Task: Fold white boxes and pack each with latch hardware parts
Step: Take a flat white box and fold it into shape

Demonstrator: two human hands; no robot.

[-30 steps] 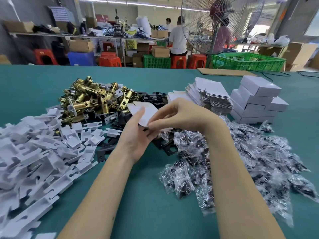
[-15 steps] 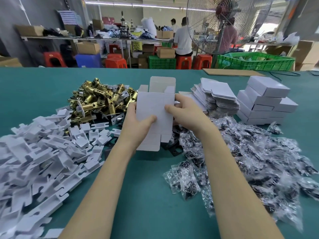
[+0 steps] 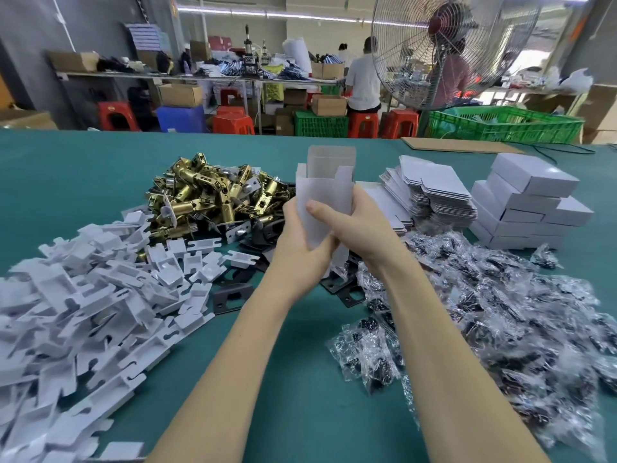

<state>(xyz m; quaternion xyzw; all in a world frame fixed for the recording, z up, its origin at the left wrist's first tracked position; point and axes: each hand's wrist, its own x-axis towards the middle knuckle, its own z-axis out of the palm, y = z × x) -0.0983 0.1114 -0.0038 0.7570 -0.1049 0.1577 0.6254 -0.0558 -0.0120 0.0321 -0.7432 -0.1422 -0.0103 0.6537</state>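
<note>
I hold a white box (image 3: 323, 192) upright above the green table (image 3: 83, 168), its top flaps standing open. My left hand (image 3: 300, 242) grips its lower left side. My right hand (image 3: 354, 225) grips it from the right, thumb across the front face. Behind the box lies a pile of brass latch bolts (image 3: 207, 195). Black strike plates (image 3: 230, 297) lie under my wrists. The box's bottom end is hidden by my hands.
White card inserts (image 3: 83, 302) are heaped at the left. Bagged screw packs (image 3: 500, 315) spread at the right. Flat box blanks (image 3: 430, 195) and stacked finished boxes (image 3: 527, 202) sit at the back right. A fan (image 3: 447, 48) and green crate (image 3: 504, 125) stand beyond.
The flat blank has been opened out into a box shape and lifted upright. Both hands have closed round its lower part.
</note>
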